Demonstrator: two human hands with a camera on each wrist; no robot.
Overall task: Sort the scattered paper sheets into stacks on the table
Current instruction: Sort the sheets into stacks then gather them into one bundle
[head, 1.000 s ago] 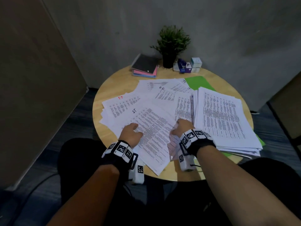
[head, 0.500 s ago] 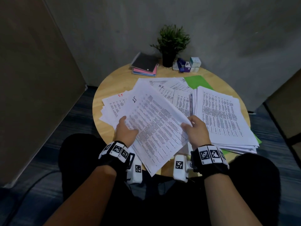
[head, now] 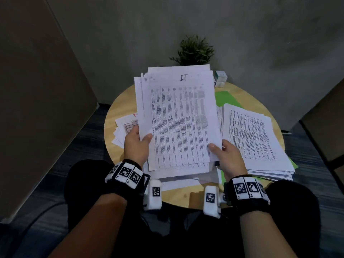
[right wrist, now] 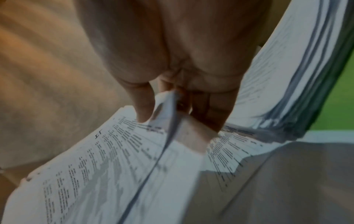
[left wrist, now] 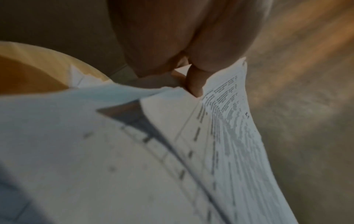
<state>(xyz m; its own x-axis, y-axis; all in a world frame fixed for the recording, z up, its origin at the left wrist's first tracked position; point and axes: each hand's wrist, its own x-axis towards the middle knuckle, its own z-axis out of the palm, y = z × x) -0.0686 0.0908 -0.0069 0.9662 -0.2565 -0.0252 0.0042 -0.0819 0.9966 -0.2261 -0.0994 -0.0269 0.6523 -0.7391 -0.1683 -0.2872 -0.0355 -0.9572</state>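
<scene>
From the head view, the left hand (head: pixel 136 146) and right hand (head: pixel 228 155) each pinch a lower side edge of a bundle of printed sheets (head: pixel 178 118), raised above the round table (head: pixel 121 108). On the table, right of the bundle, lies a thick stack (head: pixel 255 142); to its left, a few loose sheets (head: pixel 124 127).

Left wrist view: the thumb (left wrist: pixel 195 81) presses the bundle's edge.

Right wrist view: thumb (right wrist: pixel 143 106) above, fingers (right wrist: pixel 212 109) beneath, clamped on the sheets.
</scene>
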